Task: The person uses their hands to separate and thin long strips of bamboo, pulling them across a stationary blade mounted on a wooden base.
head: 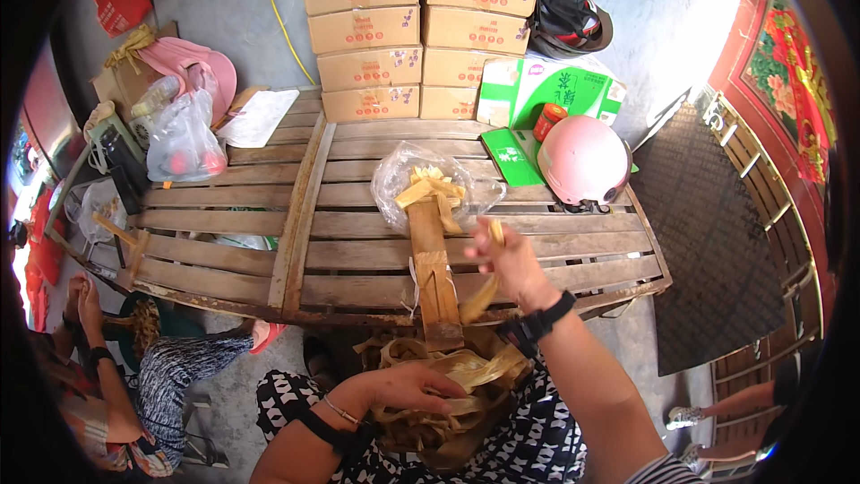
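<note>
My right hand (pixel 514 262) is raised just right of a wooden board, shut on a pale yellow-brown dried strip (pixel 482 299) that is blurred and hangs down. My left hand (pixel 413 386) lies palm down, fingers apart, on a heap of similar dried strips (pixel 430 433) in my lap. The narrow wooden board (pixel 427 235) runs from the slatted table over its near edge towards the heap; a white tie hangs beside it. Folded strip pieces (pixel 430 189) lie at its far end, on a clear plastic bag (pixel 388 191).
On the slatted wooden table (pixel 551 252) stand stacked cartons (pixel 366 27), a pink helmet (pixel 583 160), a red-lidded jar (pixel 549 119), a green-and-white box (pixel 551 91), a black bottle (pixel 121 165) and a plastic bag of items (pixel 183 141). A seated person (pixel 114 390) works at the left; another person's legs (pixel 736 403) show right.
</note>
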